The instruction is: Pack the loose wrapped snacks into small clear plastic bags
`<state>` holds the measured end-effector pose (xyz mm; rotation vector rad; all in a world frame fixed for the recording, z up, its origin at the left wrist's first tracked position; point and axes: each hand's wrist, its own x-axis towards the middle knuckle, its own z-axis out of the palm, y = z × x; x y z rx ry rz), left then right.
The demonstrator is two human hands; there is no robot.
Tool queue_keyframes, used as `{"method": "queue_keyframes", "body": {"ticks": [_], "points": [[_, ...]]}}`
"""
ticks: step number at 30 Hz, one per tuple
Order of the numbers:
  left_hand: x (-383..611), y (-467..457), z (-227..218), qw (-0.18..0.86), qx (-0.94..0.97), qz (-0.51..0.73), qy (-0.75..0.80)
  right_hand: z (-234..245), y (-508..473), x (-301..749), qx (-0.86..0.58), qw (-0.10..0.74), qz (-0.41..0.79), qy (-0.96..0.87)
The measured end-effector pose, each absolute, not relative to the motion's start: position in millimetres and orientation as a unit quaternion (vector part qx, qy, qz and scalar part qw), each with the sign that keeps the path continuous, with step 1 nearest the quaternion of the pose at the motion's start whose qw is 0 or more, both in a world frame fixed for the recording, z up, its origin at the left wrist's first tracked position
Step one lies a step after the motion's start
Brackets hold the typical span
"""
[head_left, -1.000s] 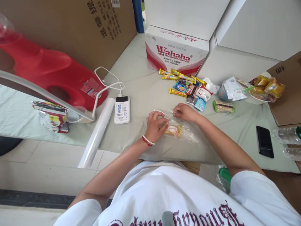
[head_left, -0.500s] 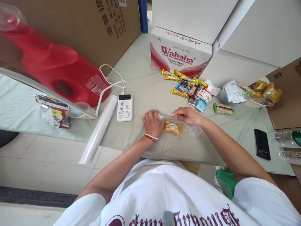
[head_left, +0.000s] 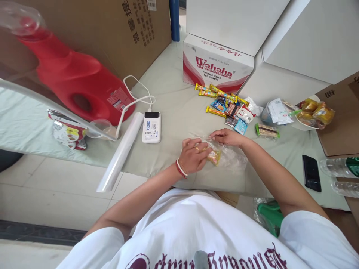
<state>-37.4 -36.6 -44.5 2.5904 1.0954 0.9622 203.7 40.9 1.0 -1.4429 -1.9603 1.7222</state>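
Observation:
A yellow-wrapped snack lies in a clear plastic bag on the cloth near the table's front edge. My left hand is closed over the left part of the snack, its fingers curled on it and covering much of the wrapper. On the bag's upper edge, my right hand pinches the thin plastic between thumb and fingers. Beyond my hands lies a pile of small snack packets, with a green-ended packet to its right.
A power bank with a white cable and a roll of clear film lie to the left, near a large red jug. A Wahaha carton stands behind. To the right are a filled bowl, a phone and bottles.
My left hand has moved right, from beside the yellow-wrapped snack onto it, now hiding part of it. The snack has shifted slightly right. My right hand still pinches the bag.

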Motion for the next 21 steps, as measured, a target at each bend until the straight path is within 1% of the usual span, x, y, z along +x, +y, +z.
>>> {"method": "queue_keyframes", "body": {"ticks": [2, 6, 9, 12, 15, 18, 20, 21], "points": [[-32, -37, -45, 0.094, 0.9, 0.267, 0.333, 2, 43, 205, -0.488, 0.087, 0.574, -0.652], [-19, -40, -44, 0.113, 0.892, 0.208, 0.384, 14, 47, 209, -0.485, 0.107, 0.519, -0.696], [-11, -42, -39, 0.136, 0.875, 0.187, 0.425, 32, 37, 206, -0.48, 0.098, 0.421, -0.764], [-9, -41, -36, 0.161, 0.856, 0.185, 0.455, 44, 7, 197, -0.453, 0.048, 0.312, -0.834], [-21, -37, -41, 0.21, 0.836, 0.224, 0.454, 36, -33, 187, -0.442, 0.018, 0.258, -0.859], [-44, -32, -51, 0.328, 0.789, 0.324, 0.407, 12, -65, 183, -0.468, 0.017, 0.226, -0.854], [-58, -26, -55, 0.373, 0.7, 0.404, 0.455, -2, -78, 181, -0.482, 0.008, 0.217, -0.849], [-63, -22, -55, 0.367, 0.647, 0.433, 0.509, -8, -82, 181, -0.486, 0.003, 0.213, -0.848]]}}
